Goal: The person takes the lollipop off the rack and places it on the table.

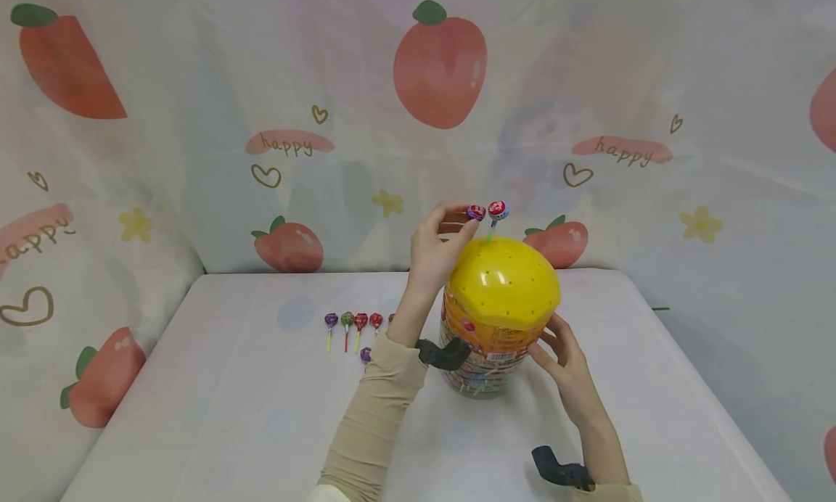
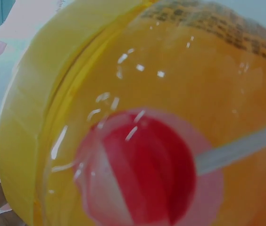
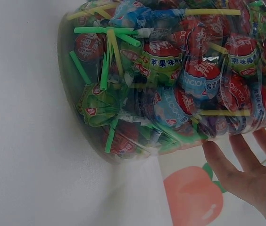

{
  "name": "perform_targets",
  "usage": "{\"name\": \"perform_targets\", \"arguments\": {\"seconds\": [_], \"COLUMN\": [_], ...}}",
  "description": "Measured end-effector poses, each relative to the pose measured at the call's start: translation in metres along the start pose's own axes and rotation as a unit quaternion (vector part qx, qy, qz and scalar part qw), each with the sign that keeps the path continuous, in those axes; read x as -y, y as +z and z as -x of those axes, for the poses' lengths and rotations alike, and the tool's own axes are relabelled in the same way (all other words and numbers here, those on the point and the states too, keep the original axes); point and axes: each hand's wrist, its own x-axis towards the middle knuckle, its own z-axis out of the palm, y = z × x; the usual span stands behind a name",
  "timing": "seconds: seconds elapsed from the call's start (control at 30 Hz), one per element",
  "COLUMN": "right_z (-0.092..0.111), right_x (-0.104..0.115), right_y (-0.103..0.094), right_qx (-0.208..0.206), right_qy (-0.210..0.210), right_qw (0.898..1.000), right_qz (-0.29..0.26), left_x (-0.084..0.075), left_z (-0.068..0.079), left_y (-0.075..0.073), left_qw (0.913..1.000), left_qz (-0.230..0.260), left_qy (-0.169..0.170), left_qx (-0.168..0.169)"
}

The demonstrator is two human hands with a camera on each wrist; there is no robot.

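Observation:
A clear jar (image 1: 483, 371) packed with wrapped lollipops stands on the table under a domed yellow lid (image 1: 506, 281) dotted with small holes. A lollipop with a red and blue wrapper (image 1: 498, 210) stands upright, its stick in the top of the lid. Beside it, my left hand (image 1: 436, 252) pinches a purple and red lollipop (image 1: 476, 212) between thumb and fingers; its stick is hidden. My right hand (image 1: 568, 371) touches the jar's right side with spread fingers, and in the right wrist view these fingertips (image 3: 213, 148) meet the plastic.
Left of the jar, several lollipops (image 1: 347, 319) lie in a row on the white table (image 1: 228, 400). One purple lollipop (image 1: 366, 355) lies nearer, partly behind my left sleeve (image 1: 382, 408). A patterned cloth (image 1: 366, 74) hangs behind the table.

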Motion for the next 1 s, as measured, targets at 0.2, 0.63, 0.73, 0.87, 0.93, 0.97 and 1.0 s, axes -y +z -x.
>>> {"name": "perform_targets", "arguments": {"seconds": [0.2, 0.63, 0.73, 0.87, 0.93, 0.97, 1.0], "right_z": [0.000, -0.001, -0.001, -0.001, -0.001, -0.001, -0.001], "right_x": [0.000, -0.003, -0.003, -0.003, -0.003, -0.003, -0.002], "right_y": [0.000, -0.001, -0.001, -0.002, -0.002, -0.002, -0.002], "right_qx": [-0.001, 0.004, 0.005, 0.006, 0.006, 0.006, 0.006], "right_qy": [0.005, -0.005, -0.004, -0.004, -0.004, -0.004, -0.004], "right_qw": [1.000, 1.000, 1.000, 1.000, 1.000, 1.000, 1.000], "right_qz": [0.003, -0.004, -0.002, 0.000, 0.000, 0.000, 0.000], "left_x": [-0.004, -0.004, -0.002, 0.001, 0.002, 0.003, 0.003], "left_z": [0.000, 0.010, 0.017, 0.027, 0.032, 0.035, 0.038], "left_y": [0.000, -0.010, -0.016, -0.025, -0.030, -0.032, -0.035], "left_qw": [0.9996, 0.9952, 0.9956, 0.9957, 0.9954, 0.9953, 0.9952], "left_qz": [0.013, 0.052, 0.051, 0.053, 0.056, 0.056, 0.058], "left_qy": [0.019, 0.053, 0.045, 0.029, 0.023, 0.018, 0.015], "left_qx": [-0.019, -0.064, -0.065, -0.070, -0.074, -0.076, -0.078]}}
